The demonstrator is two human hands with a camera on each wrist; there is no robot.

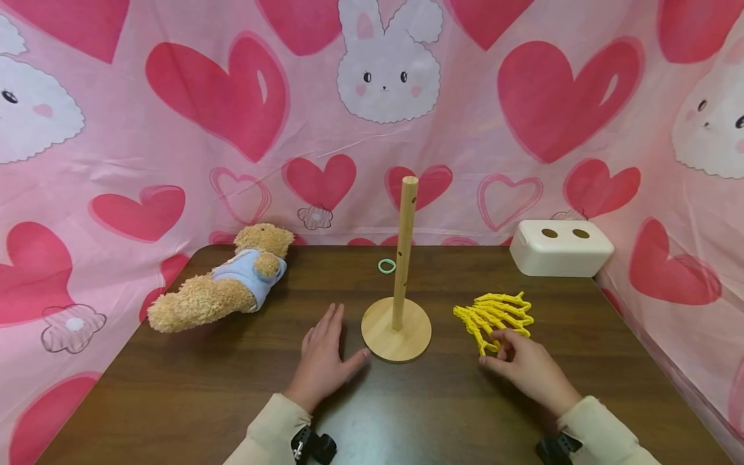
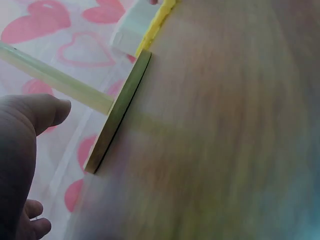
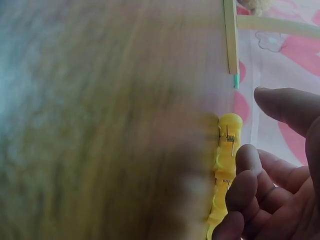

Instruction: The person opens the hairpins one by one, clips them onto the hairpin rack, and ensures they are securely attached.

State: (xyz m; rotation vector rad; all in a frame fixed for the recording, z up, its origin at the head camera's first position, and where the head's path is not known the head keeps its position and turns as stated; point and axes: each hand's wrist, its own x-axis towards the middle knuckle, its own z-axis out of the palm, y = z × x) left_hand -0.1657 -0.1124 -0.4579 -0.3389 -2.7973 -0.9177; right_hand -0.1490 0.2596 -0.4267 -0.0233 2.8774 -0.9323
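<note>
The right hand (image 1: 526, 368) is hovering at the near edge of the yellow piece (image 1: 493, 312), which is lying on the table (image 1: 407, 413) to the right of the stand (image 1: 403, 258), with its prongs fanning out. Its fingers are bending loosely and its thumb is standing well apart from them, so the grasp is looking only half formed; whether a fingertip is touching the nearest prong, I cannot tell. The left hand (image 1: 325, 358) is holding nothing, its fingers stretching forward and its thumb pointing at the base (image 1: 413, 334), just beside it. The step in hand is probably picking the piece up, and doing it well is a matter of bringing thumb and fingers onto opposite sides of one firm part, ideally close to where the prongs are meeting, since a single outer prong is likely to swing or flex. Small springs (image 3: 230, 138) are showing in the right wrist view, so a gentle pinch is probably serving better than a hard squeeze. Lifting straight up should be keeping the prongs from dragging. Should the piece be going onto the post, the left hand is sitting well for steadying the base, which a sideways knock could be tipping.
</note>
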